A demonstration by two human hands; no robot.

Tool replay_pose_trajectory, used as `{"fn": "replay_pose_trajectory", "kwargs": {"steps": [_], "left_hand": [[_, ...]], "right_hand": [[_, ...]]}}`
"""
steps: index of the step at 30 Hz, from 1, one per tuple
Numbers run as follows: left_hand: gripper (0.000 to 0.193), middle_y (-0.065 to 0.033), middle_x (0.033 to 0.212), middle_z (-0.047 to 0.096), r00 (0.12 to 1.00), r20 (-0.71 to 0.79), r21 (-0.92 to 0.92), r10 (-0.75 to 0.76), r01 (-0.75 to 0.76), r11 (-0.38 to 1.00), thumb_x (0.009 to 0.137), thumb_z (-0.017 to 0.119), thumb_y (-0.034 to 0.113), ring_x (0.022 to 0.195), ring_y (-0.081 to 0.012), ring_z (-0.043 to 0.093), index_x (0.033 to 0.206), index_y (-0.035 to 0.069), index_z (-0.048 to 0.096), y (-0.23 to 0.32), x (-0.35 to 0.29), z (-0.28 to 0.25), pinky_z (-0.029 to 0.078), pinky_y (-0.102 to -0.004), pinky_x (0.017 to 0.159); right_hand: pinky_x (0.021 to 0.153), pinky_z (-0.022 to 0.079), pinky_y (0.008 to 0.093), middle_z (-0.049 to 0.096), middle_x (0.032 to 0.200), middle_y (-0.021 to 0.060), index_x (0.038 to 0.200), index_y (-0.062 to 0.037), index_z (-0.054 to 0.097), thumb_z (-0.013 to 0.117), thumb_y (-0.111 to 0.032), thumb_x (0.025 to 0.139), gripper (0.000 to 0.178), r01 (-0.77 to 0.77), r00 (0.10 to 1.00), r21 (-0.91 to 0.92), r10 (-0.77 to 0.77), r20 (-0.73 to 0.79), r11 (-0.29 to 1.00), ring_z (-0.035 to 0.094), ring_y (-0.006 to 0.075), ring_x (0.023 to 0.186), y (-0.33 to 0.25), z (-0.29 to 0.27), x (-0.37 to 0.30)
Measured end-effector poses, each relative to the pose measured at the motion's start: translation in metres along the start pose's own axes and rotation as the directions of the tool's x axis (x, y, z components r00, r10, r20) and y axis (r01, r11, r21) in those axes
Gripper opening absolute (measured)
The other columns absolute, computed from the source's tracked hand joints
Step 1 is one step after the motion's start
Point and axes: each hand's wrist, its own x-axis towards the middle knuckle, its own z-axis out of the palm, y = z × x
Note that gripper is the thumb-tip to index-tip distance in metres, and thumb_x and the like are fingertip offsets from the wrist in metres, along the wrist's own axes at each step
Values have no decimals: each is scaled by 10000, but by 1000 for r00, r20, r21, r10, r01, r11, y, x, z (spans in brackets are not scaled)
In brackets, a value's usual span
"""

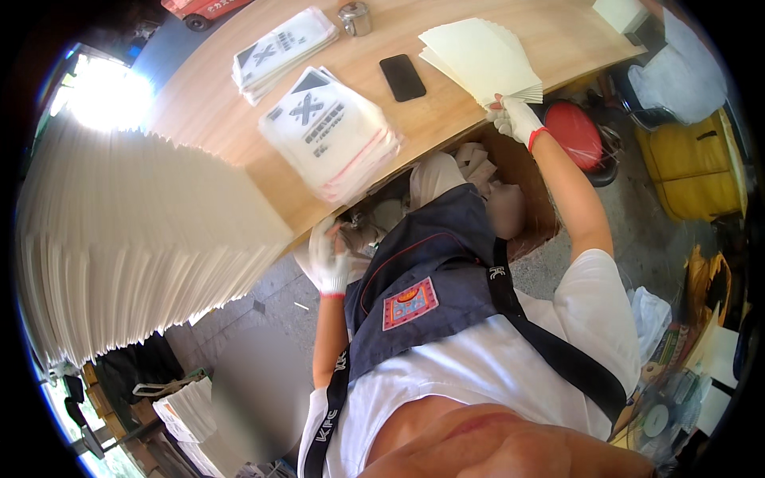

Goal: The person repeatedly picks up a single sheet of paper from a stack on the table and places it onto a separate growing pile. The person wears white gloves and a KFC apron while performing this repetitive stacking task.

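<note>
Both hands in white work gloves with red cuffs. Right hand [515,118] raised to the edge of the wooden table [199,103], fingers closed around the lower corner of a fanned bundle of cream paper sheets [482,56], held spread like a fan above the tabletop. Left hand [328,256] lower, just under the near table edge, fingers curled at some brownish objects there; not possible to tell what exactly was gripped, because of shadow. On the table, two stacks of white printed bags: a larger stack [331,131] near the edge, just above the left hand, and a second stack [283,49] farther back. Black phone [402,77] lying flat between the larger stack and the fanned sheets, apart from both. Small metal cup [355,17] at the far side of the table. Very large fanned pile of pale sheets [135,239] filling the left side of the view. Red stool [575,134] beside the right forearm, and yellow container [697,167] farther right on the floor. Dark blue apron [430,271] over a white shirt, below the hands.
</note>
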Motion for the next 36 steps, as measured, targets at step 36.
{"fn": "replay_pose_trajectory", "kwargs": {"steps": [36], "left_hand": [[170,-38,955,592,987,160,379,-13,-50,924,728,535,81,910,-236,575,875,152,583,-39,138,33,486,-376,712]], "right_hand": [[490,517,185,592,1061,85,1215,0,432,496,-94,867,366,7,917,429,-177,357,903,638,104,713,108,67,-93]]}}
